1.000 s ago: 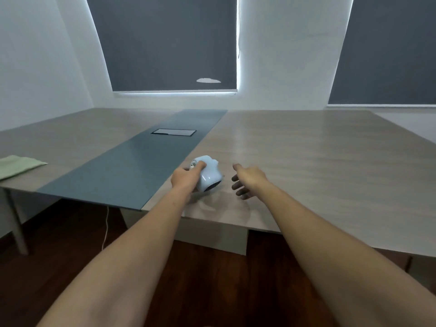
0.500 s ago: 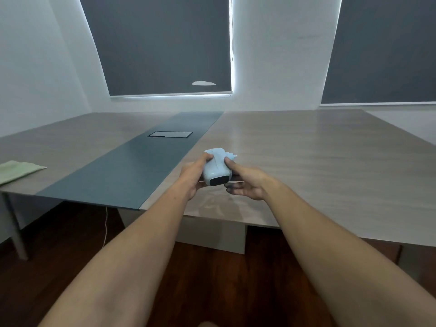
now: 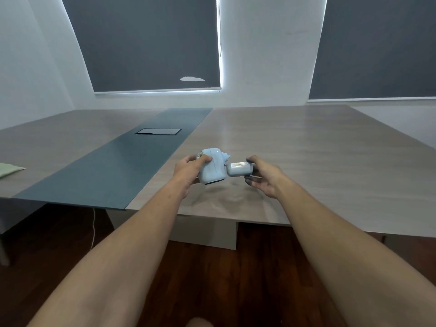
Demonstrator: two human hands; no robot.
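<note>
A small light-blue handheld device point(image 3: 212, 166) with a dark opening at its near end is held above the wooden table point(image 3: 306, 161). My left hand point(image 3: 188, 169) grips its left side, thumb on top. My right hand point(image 3: 264, 177) pinches a pale grey-white block-shaped part point(image 3: 238, 169) with a label on top, just off the device's right side. The two pieces nearly touch; I cannot tell whether they are still joined.
A dark teal strip point(image 3: 122, 166) runs down the table with a rectangular cable hatch point(image 3: 158, 131) in it. A light green cloth point(image 3: 8, 168) lies at the far left edge. Dark blinds cover both windows. Below the table's near edge is dark wood floor.
The left hand lifted the blue device off the table, the right hand came in and took hold of its right side, and now the grey-white part has come out to the right.
</note>
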